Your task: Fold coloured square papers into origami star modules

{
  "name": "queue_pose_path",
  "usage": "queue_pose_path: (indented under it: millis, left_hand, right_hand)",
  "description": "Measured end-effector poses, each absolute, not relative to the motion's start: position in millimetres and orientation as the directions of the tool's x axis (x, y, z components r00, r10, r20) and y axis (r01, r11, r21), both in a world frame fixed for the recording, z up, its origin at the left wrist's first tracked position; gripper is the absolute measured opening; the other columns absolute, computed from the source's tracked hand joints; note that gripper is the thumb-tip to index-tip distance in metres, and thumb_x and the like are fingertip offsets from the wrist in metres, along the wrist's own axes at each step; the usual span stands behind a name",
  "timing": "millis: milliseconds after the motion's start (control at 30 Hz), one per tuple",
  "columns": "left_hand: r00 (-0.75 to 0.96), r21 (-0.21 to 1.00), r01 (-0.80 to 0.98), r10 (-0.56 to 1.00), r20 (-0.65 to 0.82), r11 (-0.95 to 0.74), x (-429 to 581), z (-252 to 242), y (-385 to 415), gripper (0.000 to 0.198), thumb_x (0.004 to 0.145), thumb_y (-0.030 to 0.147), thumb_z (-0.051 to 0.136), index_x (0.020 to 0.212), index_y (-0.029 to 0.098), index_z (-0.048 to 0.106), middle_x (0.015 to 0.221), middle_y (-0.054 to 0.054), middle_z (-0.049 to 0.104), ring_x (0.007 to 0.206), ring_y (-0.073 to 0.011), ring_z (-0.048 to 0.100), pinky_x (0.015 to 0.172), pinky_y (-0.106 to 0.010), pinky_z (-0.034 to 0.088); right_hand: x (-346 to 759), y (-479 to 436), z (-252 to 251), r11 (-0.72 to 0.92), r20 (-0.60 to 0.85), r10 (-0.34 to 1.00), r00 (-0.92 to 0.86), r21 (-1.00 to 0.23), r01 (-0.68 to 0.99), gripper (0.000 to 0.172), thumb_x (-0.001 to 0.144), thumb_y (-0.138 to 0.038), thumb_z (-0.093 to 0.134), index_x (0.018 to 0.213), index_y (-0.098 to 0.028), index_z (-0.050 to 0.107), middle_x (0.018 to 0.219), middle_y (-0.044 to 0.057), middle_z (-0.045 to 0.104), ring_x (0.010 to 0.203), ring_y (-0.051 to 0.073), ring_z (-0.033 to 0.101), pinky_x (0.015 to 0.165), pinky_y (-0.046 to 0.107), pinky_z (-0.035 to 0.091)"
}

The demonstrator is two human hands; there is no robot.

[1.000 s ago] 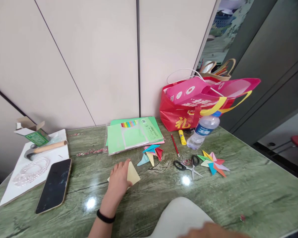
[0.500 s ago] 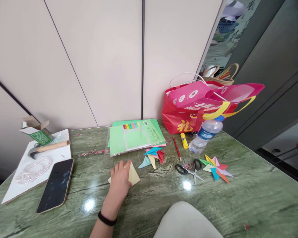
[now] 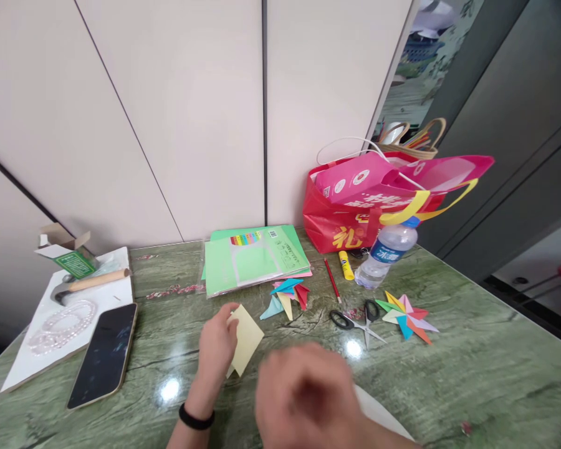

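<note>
My left hand [image 3: 218, 340], with a black band on its wrist, pinches the left side of a pale yellow sheet of folded paper [image 3: 247, 338]. The paper is tilted up off the green table. My right hand [image 3: 308, 390] is in the near foreground, smeared by motion, its fingers curled; whether it holds anything is hidden. Just beyond the paper lie several folded paper pieces [image 3: 287, 295] in blue, red and cream. Further right are open scissors [image 3: 365, 322] with black handles and a multicoloured folded paper star [image 3: 406, 317].
Behind are packs of coloured paper [image 3: 257, 262]. A red pencil [image 3: 331, 280], glue stick [image 3: 346, 265], water bottle [image 3: 387, 254] and red bag [image 3: 341, 212] stand or lie right. At left are a phone [image 3: 103, 355], hammer [image 3: 98, 280], beads [image 3: 68, 324] and small box [image 3: 75, 252].
My left hand has gone from lying over the yellow paper to holding its left side, and the paper has turned and lifted. My right hand has come into view from below.
</note>
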State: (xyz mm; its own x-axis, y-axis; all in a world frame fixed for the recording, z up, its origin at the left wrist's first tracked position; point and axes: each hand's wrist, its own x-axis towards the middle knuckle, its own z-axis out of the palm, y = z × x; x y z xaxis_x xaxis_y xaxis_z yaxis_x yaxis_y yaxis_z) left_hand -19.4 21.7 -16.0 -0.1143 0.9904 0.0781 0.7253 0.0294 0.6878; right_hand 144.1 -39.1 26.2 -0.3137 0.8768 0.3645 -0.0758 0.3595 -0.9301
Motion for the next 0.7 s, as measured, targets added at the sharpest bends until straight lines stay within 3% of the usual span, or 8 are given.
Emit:
queue_pose_path:
  millis: [67, 133, 267, 400, 567, 700]
  left_hand:
    - [-0.184, 0.878, 0.477, 0.982, 0.045, 0.049, -21.6, -13.2, 22.3, 0.018, 0.069, 0.022, 0.058, 0.086, 0.018, 0.064, 0.066, -0.004, 0.067, 0.064, -0.0222, 0.063, 0.058, -0.029, 0.045]
    - [-0.236, 0.972, 0.223, 0.971, -0.024, 0.078, -22.9, -10.1, 22.5, 0.024, 0.063, 0.030, 0.065, 0.082, 0.016, 0.064, 0.063, -0.004, 0.068, 0.056, -0.0202, 0.062, 0.051, -0.027, 0.045]
    - [-0.309, 0.984, -0.092, 0.935, -0.172, 0.151, -23.5, -4.4, 22.7, 0.034, 0.053, 0.035, 0.072, 0.079, 0.014, 0.065, 0.061, -0.003, 0.068, 0.049, -0.0158, 0.059, 0.046, -0.024, 0.043]
    - [-0.298, 0.945, -0.224, 0.907, -0.298, 0.237, -22.4, -2.4, 24.0, 0.033, 0.048, 0.033, 0.075, 0.072, 0.012, 0.066, 0.059, -0.002, 0.067, 0.047, -0.0131, 0.057, 0.045, -0.023, 0.043]
    - [-0.243, 0.895, -0.366, 0.903, -0.355, 0.254, -19.7, -4.4, 24.8, 0.040, 0.047, 0.030, 0.079, 0.081, 0.012, 0.065, 0.059, -0.001, 0.067, 0.047, -0.0117, 0.057, 0.043, -0.021, 0.044]
    - [-0.261, 0.858, -0.468, 0.895, -0.362, 0.210, -16.2, -1.6, 24.2, 0.047, 0.052, 0.026, 0.078, 0.094, 0.014, 0.061, 0.061, 0.000, 0.068, 0.048, -0.0121, 0.059, 0.043, -0.020, 0.046]
  right_hand:
    - [133.1, -31.7, 34.6, 0.359, 0.343, 0.907, -0.246, -0.933, 0.021, 0.011, 0.081, -0.032, 0.053, 0.077, -0.029, 0.063, 0.067, 0.000, 0.059, 0.066, 0.014, 0.059, 0.061, 0.028, 0.047]
    - [125.4, -23.5, 33.0, 0.412, 0.372, 0.906, -0.201, -0.886, 0.215, 0.013, 0.078, -0.015, 0.053, 0.078, -0.024, 0.062, 0.084, 0.003, 0.059, 0.081, 0.016, 0.057, 0.071, 0.030, 0.047]
    - [119.8, -17.7, 16.2, 0.544, 0.423, 0.837, -0.348, -0.718, 0.435, 0.048, 0.065, 0.011, 0.040, 0.093, -0.022, 0.061, 0.109, 0.009, 0.048, 0.106, 0.021, 0.045, 0.086, 0.038, 0.042]
    - [118.5, -18.8, 4.9, 0.587, 0.412, 0.802, -0.433, -0.683, 0.436, 0.054, 0.062, 0.011, 0.042, 0.102, -0.022, 0.057, 0.110, 0.009, 0.047, 0.109, 0.022, 0.041, 0.091, 0.040, 0.039]
    - [116.3, -11.8, -1.4, 0.557, 0.428, 0.825, -0.370, -0.731, 0.395, 0.030, 0.069, 0.002, 0.054, 0.084, -0.022, 0.063, 0.101, 0.006, 0.052, 0.099, 0.020, 0.047, 0.086, 0.036, 0.042]
    - [114.6, -8.0, -4.5, 0.539, 0.449, 0.841, -0.301, -0.743, 0.397, 0.019, 0.075, -0.006, 0.058, 0.080, -0.022, 0.066, 0.092, 0.005, 0.057, 0.093, 0.019, 0.050, 0.082, 0.035, 0.044]
